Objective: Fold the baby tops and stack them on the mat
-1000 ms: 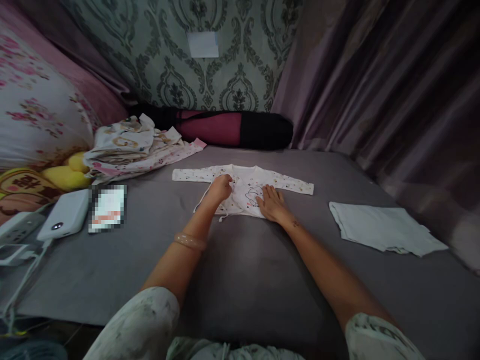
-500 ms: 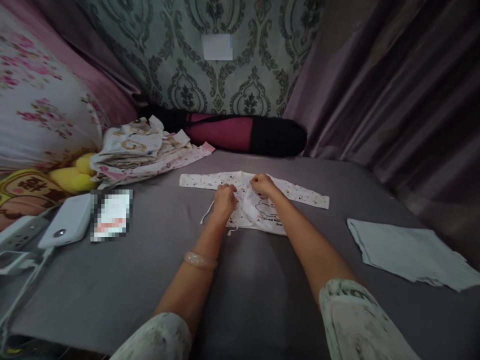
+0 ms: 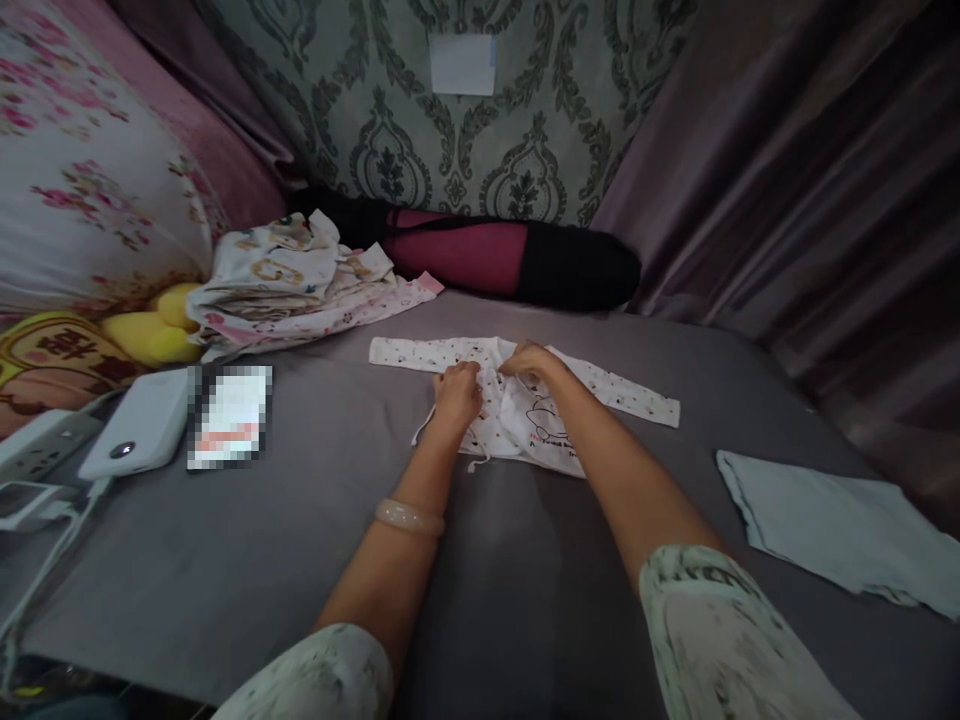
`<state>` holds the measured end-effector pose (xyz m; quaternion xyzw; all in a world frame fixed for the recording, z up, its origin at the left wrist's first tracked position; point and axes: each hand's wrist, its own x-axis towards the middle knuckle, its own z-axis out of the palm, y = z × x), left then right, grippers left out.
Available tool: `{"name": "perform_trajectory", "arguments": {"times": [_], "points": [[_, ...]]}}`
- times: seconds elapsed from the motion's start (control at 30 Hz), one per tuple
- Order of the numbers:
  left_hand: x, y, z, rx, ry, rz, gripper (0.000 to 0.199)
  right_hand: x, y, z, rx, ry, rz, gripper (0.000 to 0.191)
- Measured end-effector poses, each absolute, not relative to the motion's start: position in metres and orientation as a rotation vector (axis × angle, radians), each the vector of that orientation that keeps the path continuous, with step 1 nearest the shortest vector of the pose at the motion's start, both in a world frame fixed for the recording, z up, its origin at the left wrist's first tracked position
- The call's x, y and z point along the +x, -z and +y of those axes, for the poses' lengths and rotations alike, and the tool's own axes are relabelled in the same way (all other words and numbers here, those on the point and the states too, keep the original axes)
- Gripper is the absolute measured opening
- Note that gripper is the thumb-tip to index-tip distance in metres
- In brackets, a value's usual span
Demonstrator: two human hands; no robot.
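Observation:
A small white baby shirt (image 3: 487,415) with tiny prints, a cartoon outline, lettering and thin tie strings lies spread on the grey sheet, its sleeves stretched out to both sides. My left hand (image 3: 456,398) rests on the shirt's front at the left, fingers curled down onto the cloth. Close to the neckline, my right hand (image 3: 538,362) pinches the edge of the overlapping front panel. My right forearm covers part of the shirt's right side. One string hangs out beside my left wrist, another past the bottom hem.
Folded clothes (image 3: 277,285) are piled at the back left, near a yellow plush toy (image 3: 154,338). A dark red and black roll (image 3: 465,255) lies along the wall. Left stand a white power bank (image 3: 139,425), a power strip (image 3: 45,445) and a blurred flat item (image 3: 231,415). Pale folded cloth (image 3: 832,520) lies right.
The view has shifted slightly, so everything sits a little further right. My right hand has moved slightly toward the neckline; my left hand stays on the shirt's front.

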<state>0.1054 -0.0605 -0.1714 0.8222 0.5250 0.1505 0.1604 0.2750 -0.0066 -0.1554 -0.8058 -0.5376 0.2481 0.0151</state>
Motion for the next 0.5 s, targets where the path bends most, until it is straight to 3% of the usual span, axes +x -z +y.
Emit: {"name": "perform_trajectory", "arguments": {"times": [0.13,0.33,0.5], "points": [[0.109,0.177,-0.063,2.441,-0.359,1.404,0.046,0.274,0.151,-0.013,-2.495,-0.67,-1.793,0.032],[0.115,0.187,-0.067,2.498,-0.088,1.447,0.063,0.268,0.146,-0.033,-2.539,-0.092,-1.87,0.03],[0.115,0.19,-0.067,2.503,-0.08,1.442,0.071,0.271,0.155,-0.043,-2.494,-0.099,-1.878,0.03]]}}
